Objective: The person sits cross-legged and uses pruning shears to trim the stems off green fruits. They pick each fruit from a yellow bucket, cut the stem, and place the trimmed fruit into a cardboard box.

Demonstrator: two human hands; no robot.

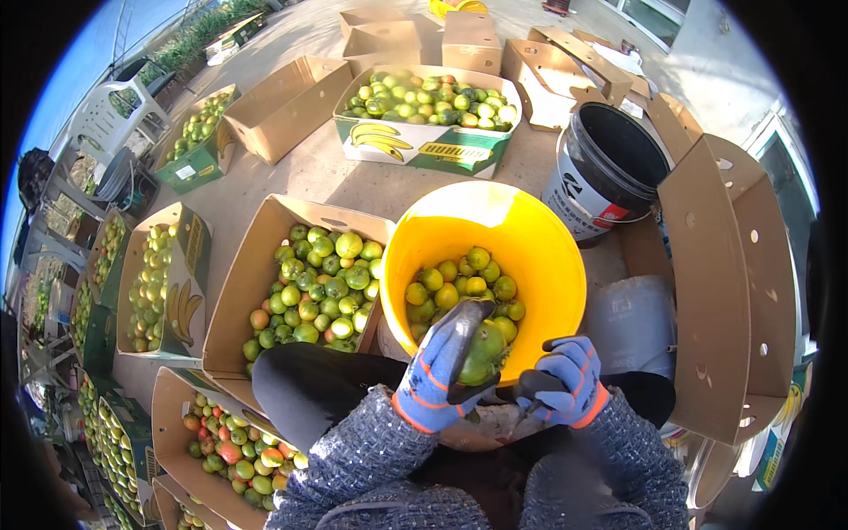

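Observation:
My left hand [435, 371], in a blue knit glove with dark coated fingers and orange stripes, grips a large green tomato [481, 358]. Both are over the near rim of a yellow bucket [487, 212]. Smaller green and yellowish tomatoes [457, 281] lie in the bottom of that bucket. My right hand [563, 381], gloved the same way, is just right of the tomato and apart from it. Its fingers are curled, and a thin dark shape shows below them; whether it holds a small tool is too blurred to tell.
Left of the bucket stands a cardboard box of green tomatoes [232, 285]; nearer is a box with redder ones [169, 430]. A banana carton [424, 142] full of tomatoes stands beyond. On the right are a black-and-white pail [583, 179], a grey bucket [629, 324] and a tipped cardboard box [709, 291].

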